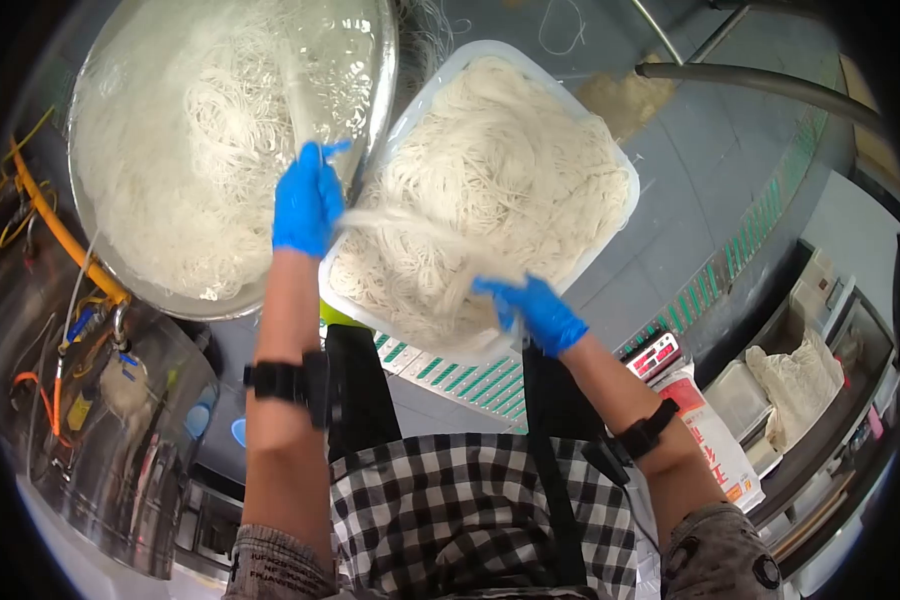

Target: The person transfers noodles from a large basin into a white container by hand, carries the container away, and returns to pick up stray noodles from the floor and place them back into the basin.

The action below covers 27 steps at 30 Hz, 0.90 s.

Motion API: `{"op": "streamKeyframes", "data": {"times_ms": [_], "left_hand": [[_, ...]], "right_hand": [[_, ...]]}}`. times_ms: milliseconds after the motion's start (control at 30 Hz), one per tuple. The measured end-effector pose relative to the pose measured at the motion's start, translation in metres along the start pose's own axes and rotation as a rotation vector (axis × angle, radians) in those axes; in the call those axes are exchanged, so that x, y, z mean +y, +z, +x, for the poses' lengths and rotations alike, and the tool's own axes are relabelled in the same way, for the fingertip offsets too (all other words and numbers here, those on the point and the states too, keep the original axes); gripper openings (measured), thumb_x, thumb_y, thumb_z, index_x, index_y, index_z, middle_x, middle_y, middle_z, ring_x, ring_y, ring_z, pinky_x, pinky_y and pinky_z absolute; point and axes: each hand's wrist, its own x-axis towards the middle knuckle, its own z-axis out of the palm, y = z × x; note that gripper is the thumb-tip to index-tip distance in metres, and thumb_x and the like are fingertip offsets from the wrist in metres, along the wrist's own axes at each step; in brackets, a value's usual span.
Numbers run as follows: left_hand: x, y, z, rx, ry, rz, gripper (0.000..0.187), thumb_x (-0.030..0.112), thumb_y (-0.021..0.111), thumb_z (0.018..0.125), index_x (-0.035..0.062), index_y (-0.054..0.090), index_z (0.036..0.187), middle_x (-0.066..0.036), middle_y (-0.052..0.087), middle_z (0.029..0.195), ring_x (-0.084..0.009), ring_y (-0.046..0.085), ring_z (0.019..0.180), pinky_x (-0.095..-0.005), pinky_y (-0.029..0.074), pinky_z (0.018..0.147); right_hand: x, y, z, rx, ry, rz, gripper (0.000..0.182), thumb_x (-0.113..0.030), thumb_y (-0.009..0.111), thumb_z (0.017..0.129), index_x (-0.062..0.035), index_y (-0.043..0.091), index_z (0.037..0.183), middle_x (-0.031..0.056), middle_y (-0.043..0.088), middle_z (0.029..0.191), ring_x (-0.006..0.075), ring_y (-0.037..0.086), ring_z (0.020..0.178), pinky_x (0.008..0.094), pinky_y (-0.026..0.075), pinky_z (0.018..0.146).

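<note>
Pale, thin noodles (490,150) fill a white rectangular tub (625,215) in front of me. To its left stands a big round metal basin (382,100) with more noodles (235,110) lying in cloudy water. My left hand (308,200), in a blue glove, is closed around a bundle of noodles at the basin's right rim, close to the tub. From it a blurred band of noodles stretches right across the tub. My right hand (535,310), also blue-gloved, is over the tub's near right edge, index finger extended and thumb apart, its fingertips beside the blurred noodles.
Left of me is a shiny metal drum (140,420) beneath an orange hose (65,230). Metal tube legs (760,80) stand at the upper right. A green-slotted floor grate (460,380) runs under the tub. At the right are a red-and-white bag (710,440) and a shelf unit (820,440).
</note>
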Motion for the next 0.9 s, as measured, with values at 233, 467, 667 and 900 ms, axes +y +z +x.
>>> {"op": "streamKeyframes", "data": {"times_ms": [233,467,667,900], "left_hand": [[-0.086,0.029,-0.122,-0.06,0.053,0.764,0.024,0.017,0.037,0.085,0.0077,0.059,0.085,0.002,0.04,0.059,-0.0059,0.034,0.054,-0.0217,0.031,0.051],[-0.135,0.03,-0.165,-0.234,0.067,0.799,0.018,0.018,0.044,0.083,0.0055,0.056,0.088,-0.007,0.052,0.063,-0.0168,0.049,0.055,-0.0266,0.04,0.055],[-0.138,0.019,-0.177,-0.248,0.043,0.988,0.021,0.019,0.045,0.082,0.0031,0.056,0.09,-0.013,0.058,0.08,-0.0242,0.058,0.071,-0.0314,0.044,0.059],[-0.126,0.001,-0.178,-0.099,0.121,0.858,0.02,0.018,0.045,0.082,0.0047,0.056,0.091,-0.014,0.058,0.081,-0.0264,0.057,0.072,-0.0312,0.044,0.061]], "right_hand": [[-0.036,-0.05,0.041,0.16,-0.24,0.362,0.032,-0.017,0.053,0.076,-0.0003,0.047,0.103,0.0052,0.055,0.088,0.0129,0.052,0.068,0.0266,0.045,0.066],[-0.027,-0.054,0.027,0.316,-0.065,-0.17,0.05,-0.022,0.055,0.075,-0.0007,0.036,0.117,0.0109,0.042,0.114,0.0189,0.041,0.106,0.0325,0.038,0.083],[0.014,-0.01,0.031,-0.047,-0.256,-0.626,0.058,-0.017,0.052,0.077,-0.002,0.023,0.125,0.0124,0.027,0.129,0.0204,0.026,0.119,0.0281,0.022,0.096],[0.045,0.032,0.046,-0.322,-0.411,-0.954,0.049,-0.008,0.044,0.075,-0.0051,0.031,0.123,0.0119,0.033,0.126,0.0243,0.037,0.111,0.0296,0.028,0.093]]}}
